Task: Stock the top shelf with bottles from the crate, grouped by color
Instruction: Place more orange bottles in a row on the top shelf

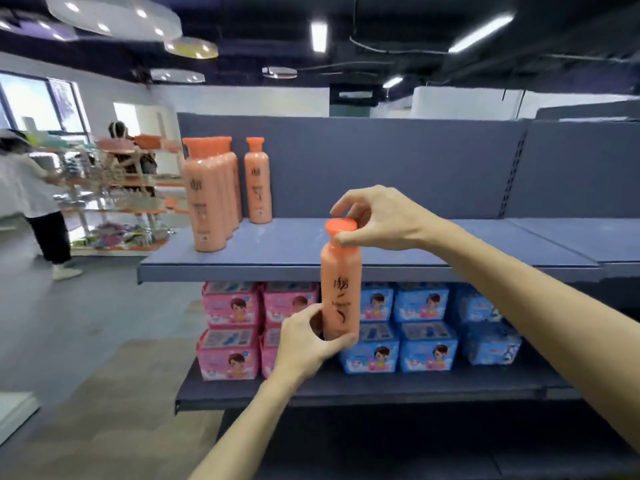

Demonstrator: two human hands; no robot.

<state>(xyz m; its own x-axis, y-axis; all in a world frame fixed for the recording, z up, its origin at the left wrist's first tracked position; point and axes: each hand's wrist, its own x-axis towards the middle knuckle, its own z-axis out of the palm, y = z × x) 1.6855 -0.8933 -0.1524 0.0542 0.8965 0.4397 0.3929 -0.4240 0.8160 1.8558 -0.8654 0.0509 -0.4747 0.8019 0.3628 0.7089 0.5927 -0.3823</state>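
- We hold one orange bottle [341, 292] upright in front of the top shelf [346, 268], not yet on it; left hand [308, 341] wraps the base, grip curled round it, likely to carry the weight
- Right hand [377, 216] pinches the cap [341, 226] between thumb and fingers, seemingly to steady the bottle
- Lower shelf: pink packs [230, 327] left, blue packs [420, 327] right
- Farther back, a row of orange bottles [211, 195] stands at the shelf's left end; ours probably joins them; crate not in view
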